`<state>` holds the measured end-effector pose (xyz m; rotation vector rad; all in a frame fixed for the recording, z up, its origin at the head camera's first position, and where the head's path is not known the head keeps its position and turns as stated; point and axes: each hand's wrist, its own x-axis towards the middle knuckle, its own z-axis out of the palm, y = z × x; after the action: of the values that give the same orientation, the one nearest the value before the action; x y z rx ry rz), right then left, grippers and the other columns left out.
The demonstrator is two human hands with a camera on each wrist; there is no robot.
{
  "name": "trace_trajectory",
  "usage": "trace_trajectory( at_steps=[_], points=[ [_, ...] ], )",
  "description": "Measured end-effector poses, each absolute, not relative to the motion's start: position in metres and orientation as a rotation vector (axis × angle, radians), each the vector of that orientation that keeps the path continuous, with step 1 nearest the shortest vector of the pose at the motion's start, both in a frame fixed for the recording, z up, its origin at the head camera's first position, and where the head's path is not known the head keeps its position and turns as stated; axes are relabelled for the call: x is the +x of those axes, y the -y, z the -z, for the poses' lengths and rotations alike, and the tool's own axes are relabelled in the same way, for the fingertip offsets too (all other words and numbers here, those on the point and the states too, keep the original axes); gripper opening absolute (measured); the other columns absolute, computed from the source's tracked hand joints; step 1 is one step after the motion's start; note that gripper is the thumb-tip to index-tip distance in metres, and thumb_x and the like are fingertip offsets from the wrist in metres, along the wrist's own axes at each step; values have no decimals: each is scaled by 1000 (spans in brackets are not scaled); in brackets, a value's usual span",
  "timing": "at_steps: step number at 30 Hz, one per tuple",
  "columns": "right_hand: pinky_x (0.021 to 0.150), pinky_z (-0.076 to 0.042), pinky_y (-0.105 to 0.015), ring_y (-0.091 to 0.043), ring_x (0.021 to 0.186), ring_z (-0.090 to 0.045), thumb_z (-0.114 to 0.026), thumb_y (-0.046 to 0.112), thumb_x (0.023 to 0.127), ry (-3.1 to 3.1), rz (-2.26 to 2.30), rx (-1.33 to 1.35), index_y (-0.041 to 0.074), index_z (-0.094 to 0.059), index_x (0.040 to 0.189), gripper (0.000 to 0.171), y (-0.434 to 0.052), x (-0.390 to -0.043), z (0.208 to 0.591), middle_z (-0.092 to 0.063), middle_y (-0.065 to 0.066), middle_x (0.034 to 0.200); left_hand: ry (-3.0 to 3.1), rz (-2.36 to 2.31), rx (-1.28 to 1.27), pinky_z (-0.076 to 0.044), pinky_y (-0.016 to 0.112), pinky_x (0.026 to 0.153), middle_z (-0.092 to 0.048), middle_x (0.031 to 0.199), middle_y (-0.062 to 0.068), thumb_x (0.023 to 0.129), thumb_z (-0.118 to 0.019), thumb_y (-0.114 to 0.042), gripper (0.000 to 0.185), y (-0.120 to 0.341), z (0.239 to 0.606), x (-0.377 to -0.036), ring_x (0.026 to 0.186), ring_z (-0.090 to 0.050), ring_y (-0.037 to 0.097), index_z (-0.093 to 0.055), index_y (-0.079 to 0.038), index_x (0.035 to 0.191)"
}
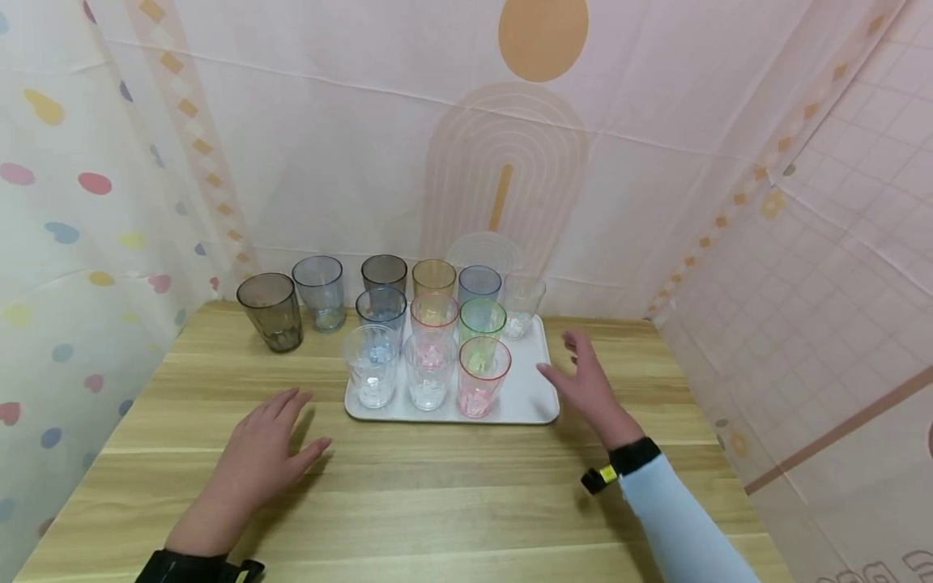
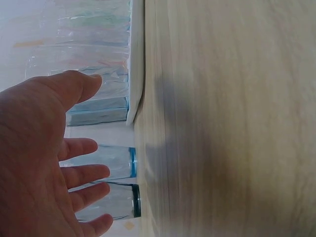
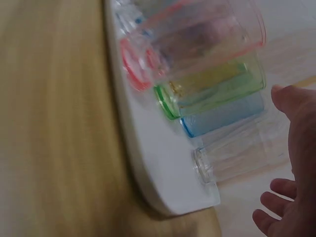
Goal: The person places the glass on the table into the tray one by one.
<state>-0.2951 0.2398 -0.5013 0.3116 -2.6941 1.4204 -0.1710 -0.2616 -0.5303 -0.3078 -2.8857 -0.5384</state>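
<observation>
Several clear and tinted drinking glasses stand upright on a white tray (image 1: 534,389), among them a pink-rimmed glass (image 1: 484,376) at the front and a green glass (image 1: 483,320) behind it. A clear glass (image 1: 526,304) stands at the tray's back right. My right hand (image 1: 589,389), fingers spread and holding nothing, hovers just off the tray's right edge. Over the wood left of the tray, my left hand (image 1: 258,457) is also empty, its thumb apart from the fingers. Two glasses stand off the tray at the back left: a smoky brown glass (image 1: 271,312) and a grey-blue glass (image 1: 321,293).
The wooden table (image 1: 437,502) ends at the back against a patterned curtain (image 1: 328,162). A spotted curtain (image 1: 87,243) hangs on the left and a grid-patterned curtain (image 1: 824,243) on the right. The glasses on the tray stand close together and partly hide one another.
</observation>
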Motion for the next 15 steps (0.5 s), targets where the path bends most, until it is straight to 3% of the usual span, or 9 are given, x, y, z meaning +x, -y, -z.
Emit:
trace_trajectory(
  at_steps=[5,11,15],
  points=[
    [128,-31,-67,-46,161,-32,-79,36,105,2758,-1199,460,4,-27,173,92,-253,-250,503,-33,-25,174,2878,558,-316,-37,80,115,-49,159,38,97,-84,-45,83,263,528,-172,144,-47,60,-53,5,155],
    [124,-35,-70,-48,156,-40,-85,26,100,2694,-938,638,-2,-37,168,88,-261,-214,511,-42,-27,170,2858,581,-342,-36,79,116,-47,160,38,98,-84,-43,83,258,521,-171,146,-46,59,-52,7,156],
    [124,-36,-69,-47,157,-40,-88,31,96,2695,-805,685,1,-39,169,93,-263,-195,521,-43,-24,171,2860,580,-349,-36,79,117,-47,161,37,98,-84,-42,83,255,517,-169,147,-44,58,-52,7,156]
  ],
)
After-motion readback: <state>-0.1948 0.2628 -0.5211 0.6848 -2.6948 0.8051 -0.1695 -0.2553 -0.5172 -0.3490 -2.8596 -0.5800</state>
